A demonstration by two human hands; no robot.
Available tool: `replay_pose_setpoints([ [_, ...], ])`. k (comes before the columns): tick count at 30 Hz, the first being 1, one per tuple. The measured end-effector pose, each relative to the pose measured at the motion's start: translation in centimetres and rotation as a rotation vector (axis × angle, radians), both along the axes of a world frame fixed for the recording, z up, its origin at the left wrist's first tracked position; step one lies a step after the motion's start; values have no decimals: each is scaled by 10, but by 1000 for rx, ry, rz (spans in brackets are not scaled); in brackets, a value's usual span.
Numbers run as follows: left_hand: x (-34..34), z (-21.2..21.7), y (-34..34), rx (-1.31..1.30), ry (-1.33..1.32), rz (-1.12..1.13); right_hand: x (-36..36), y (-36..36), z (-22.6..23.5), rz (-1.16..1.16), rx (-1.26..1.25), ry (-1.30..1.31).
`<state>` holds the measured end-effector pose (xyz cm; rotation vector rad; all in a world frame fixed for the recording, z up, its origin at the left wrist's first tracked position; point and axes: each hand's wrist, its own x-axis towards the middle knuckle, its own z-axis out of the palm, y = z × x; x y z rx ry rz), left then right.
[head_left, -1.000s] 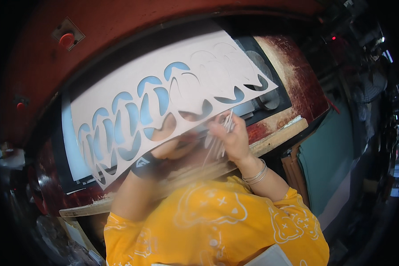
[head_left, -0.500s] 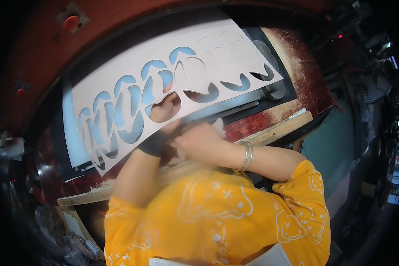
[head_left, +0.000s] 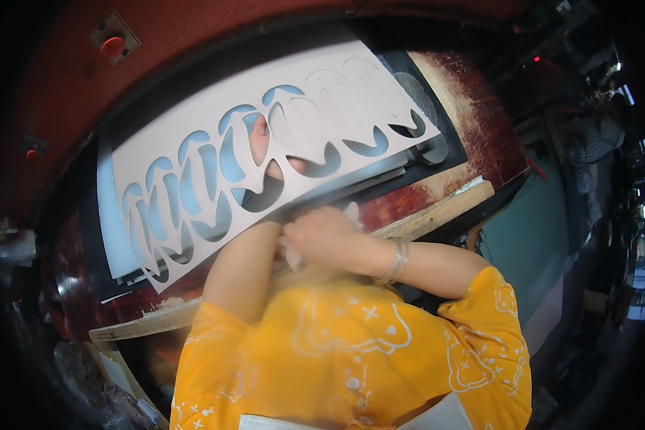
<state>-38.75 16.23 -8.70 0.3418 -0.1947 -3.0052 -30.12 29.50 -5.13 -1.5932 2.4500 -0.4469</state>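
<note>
A white sheet with rows of curved, sole-like cut-outs lies tilted over the bench, its near edge raised. My left hand reaches under it. Through the openings I see its fingers stretched out and apart, with nothing visible in them; the rest is covered by the sheet. Just below the near edge, my right hand is closed around white cut pieces, whose ends stick out on both sides of the fist. Light blue sheet material lies beneath the white sheet and shows through its holes.
A black board lies under the sheets on a worn red bench with a wooden front strip. Beyond it stands a red machine body with a red button. A greenish panel is at the right.
My left hand has gone farther forward under the white sheet, and its fingers now show through openings farther up. The right hand stays closed on the white pieces near the sheet's edge.
</note>
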Motion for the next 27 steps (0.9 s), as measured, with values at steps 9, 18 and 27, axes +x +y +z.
replay_pose_setpoints([
  [9,9,-4,-8,65,-59,-25,-111,29,115,-607,-479,-482],
  [18,38,-14,-22,141,123,-164,-116,-22,27,-503,-404,20],
  [27,43,8,-17,138,31,-173,-32,35,130,701,-882,-348],
])
